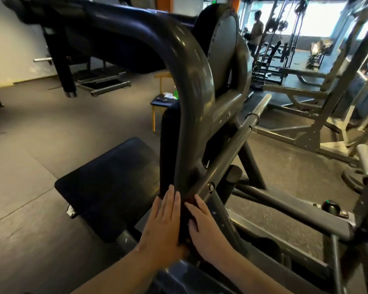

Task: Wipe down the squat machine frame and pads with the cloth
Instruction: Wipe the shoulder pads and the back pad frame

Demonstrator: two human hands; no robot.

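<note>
A thick grey curved tube of the squat machine frame point(191, 98) arches down from the top centre to my hands. My left hand point(165, 221) lies flat with straight fingers against the tube's left side, low down. My right hand point(204, 228) presses on the right side of the same tube, over a dark reddish cloth point(190, 203) that shows only as a small patch between my fingers and the metal. A black pad point(108, 187) sits left of the tube. A round back pad point(223, 45) stands at the top.
A straight grey bar point(242, 132) crosses behind the tube toward the upper right. A yellow-legged stool point(160, 102) with small items stands behind. Racks and benches point(306, 85) fill the right side, where a person point(256, 30) stands far back. Rubber floor point(40, 134) spreads left.
</note>
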